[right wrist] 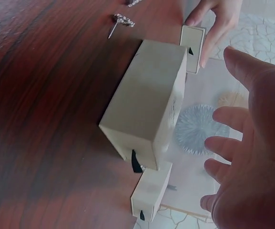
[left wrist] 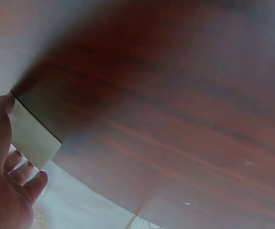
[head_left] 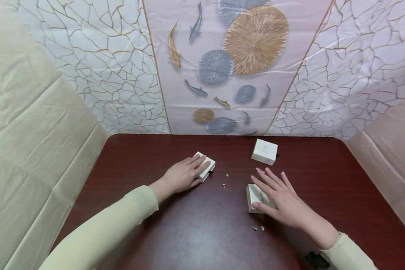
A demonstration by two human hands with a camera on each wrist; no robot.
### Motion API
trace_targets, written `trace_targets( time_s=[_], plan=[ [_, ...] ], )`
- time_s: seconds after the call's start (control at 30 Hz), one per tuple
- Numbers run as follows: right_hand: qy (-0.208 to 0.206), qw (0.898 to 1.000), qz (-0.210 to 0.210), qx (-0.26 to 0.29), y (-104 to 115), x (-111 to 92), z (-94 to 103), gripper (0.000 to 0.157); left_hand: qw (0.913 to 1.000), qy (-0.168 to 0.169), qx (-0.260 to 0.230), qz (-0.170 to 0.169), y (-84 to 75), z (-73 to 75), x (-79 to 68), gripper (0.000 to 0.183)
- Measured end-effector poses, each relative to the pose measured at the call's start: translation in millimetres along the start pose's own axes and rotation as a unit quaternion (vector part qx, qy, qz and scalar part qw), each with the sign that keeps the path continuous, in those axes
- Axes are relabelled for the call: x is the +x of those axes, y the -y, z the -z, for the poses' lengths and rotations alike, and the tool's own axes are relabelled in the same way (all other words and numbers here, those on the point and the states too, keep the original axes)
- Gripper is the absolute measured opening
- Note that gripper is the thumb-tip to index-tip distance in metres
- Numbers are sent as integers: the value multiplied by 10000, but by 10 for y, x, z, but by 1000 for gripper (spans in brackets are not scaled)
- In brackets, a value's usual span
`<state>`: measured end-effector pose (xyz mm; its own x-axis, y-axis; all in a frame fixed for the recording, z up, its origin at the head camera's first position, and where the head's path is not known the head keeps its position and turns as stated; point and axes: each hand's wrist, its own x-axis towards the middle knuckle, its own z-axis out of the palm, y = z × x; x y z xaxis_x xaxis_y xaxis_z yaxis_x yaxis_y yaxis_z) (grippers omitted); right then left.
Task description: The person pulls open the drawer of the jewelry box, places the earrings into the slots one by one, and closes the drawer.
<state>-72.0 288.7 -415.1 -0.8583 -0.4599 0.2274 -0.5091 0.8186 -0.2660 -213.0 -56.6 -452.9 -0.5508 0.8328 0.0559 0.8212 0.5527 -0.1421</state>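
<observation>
My left hand [head_left: 185,174] grips a small white jewellery box [head_left: 207,168] with a black ribbon tab. In the left wrist view the thumb is at one edge of this box [left wrist: 32,136] and the fingers at the opposite edge. My right hand [head_left: 285,200], fingers spread and straight, is over a second white box [head_left: 253,198] and covers part of its top. The right wrist view shows a gap between the palm and that box [right wrist: 144,88], whose black ribbon tab [right wrist: 136,162] sticks out at one end.
A third white box [head_left: 265,151] lies at the back right of the dark red table [head_left: 195,240]. Small sparkly earrings [head_left: 224,185] lie between the hands, with another pair [head_left: 262,228] nearer the front. A black clip-like object [head_left: 317,259] is by the right sleeve.
</observation>
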Motion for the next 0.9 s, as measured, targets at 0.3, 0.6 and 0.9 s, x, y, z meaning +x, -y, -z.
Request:
trace_targets(
  time_s=[0.3, 0.6, 0.9],
  plan=[
    [49, 9999, 134, 17, 37, 99, -36, 73, 9984, -302, 95, 476, -68, -20, -219, 68],
    [319, 9994, 106, 120, 96, 198, -43, 73, 9940, -345, 227, 1013, -155, -22, -357, 65],
    [499, 9986, 128, 128, 148, 310, -69, 73, 9893, -142, 307, 1422, -215, -5, -415, 66]
  ],
)
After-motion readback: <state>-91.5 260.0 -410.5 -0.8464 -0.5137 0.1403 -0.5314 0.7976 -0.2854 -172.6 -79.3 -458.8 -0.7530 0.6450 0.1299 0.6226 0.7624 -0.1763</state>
